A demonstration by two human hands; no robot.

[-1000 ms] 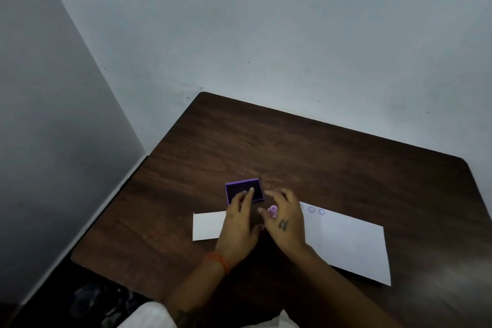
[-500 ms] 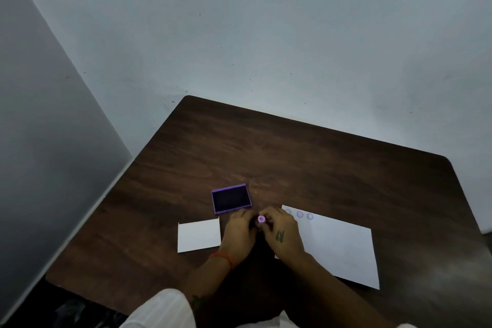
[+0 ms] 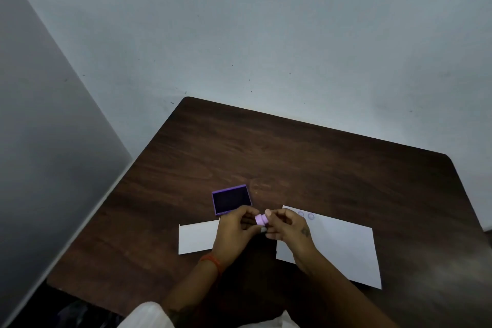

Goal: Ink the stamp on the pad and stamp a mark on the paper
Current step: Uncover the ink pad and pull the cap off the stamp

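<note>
A small purple stamp (image 3: 261, 219) is held between the fingertips of my left hand (image 3: 235, 230) and my right hand (image 3: 288, 226), a little above the table. Just beyond my left hand lies the open purple ink pad (image 3: 231, 198) with its dark inked surface up. The white paper (image 3: 343, 245) lies to the right, partly under my right forearm. Two round purple stamp marks (image 3: 306, 215) show near its far left corner.
A smaller white sheet (image 3: 197, 238) lies left of my hands. Everything rests on a dark wooden table (image 3: 292, 157) set against a pale wall, with a grey wall on the left. An orange band circles my left wrist.
My left hand came off the ink pad and met the right hand at the stamp. Both hands now hold the stamp, turned on its side, nearer to me than the pad.
</note>
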